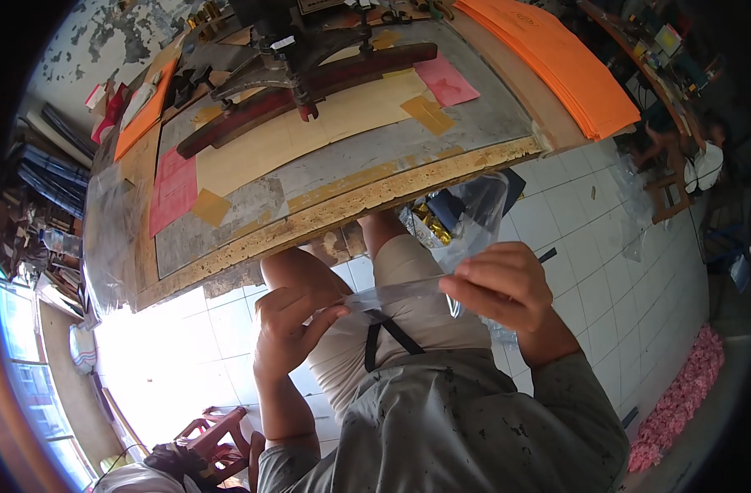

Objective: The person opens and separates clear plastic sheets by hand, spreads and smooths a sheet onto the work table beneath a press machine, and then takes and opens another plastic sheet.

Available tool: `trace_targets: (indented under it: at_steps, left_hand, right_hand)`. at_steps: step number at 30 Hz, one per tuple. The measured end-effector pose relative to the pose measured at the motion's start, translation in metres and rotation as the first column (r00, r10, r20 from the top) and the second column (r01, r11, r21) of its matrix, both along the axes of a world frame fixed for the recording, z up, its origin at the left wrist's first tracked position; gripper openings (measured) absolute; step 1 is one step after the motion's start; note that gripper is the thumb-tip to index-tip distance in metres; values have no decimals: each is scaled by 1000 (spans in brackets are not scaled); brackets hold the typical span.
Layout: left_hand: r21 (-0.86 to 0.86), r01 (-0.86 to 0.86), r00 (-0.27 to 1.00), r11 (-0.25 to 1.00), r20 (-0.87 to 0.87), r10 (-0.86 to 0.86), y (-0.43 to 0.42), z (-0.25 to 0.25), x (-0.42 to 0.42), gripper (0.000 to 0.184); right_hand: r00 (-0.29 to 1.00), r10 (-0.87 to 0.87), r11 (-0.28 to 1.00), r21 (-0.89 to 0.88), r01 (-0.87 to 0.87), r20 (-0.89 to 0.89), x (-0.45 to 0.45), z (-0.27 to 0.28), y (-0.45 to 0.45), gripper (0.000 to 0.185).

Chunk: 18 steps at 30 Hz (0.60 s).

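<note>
Left hand (289,329): thumb pressed to curled fingers, gripping one end of a clear plastic film (398,294). Right hand (507,283): likewise pinched closed, on the film's other end. Film spans the gap between the hands, above the person's beige shorts (429,333), near side of the table (342,203). On the table, a long cream sheet (309,138) lies partly beneath a dark red bar (342,80); pink sheets (448,84) at both ends. Orange sheets (556,70) stacked at right.
</note>
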<state>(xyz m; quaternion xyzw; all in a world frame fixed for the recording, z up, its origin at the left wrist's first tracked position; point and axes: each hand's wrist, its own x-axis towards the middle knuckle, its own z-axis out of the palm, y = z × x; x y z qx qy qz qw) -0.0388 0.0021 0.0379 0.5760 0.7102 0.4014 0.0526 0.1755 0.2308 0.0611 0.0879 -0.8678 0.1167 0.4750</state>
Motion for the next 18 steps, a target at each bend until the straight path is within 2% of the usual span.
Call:
trace_targets:
  at_steps: [1,4,7,14,18]
  left_hand:
    - [21,6,1000,1000,3,-6,1,1,1,14]
    - [38,33,999,999,31,-34,3,2,3,14]
    - [31,40,999,999,32,-41,4,5,4,14]
    - [26,47,999,999,5,-47,3,7,5,20]
    - [124,100,988,987,106,-114,7,17,9,27]
  right_hand:
    - [999,-21,996,86,24,-32,1,0,-1,29]
    - [991,5,985,171,17,-130,-1,-3,-4,29]
    - [994,3,977,213,21,-113,0,5,-5,27]
    - [990,20,974,225,12,-137,-2,6,-6,24]
    - [986,56,974,228,-19,-158,-7,-1,-8,25]
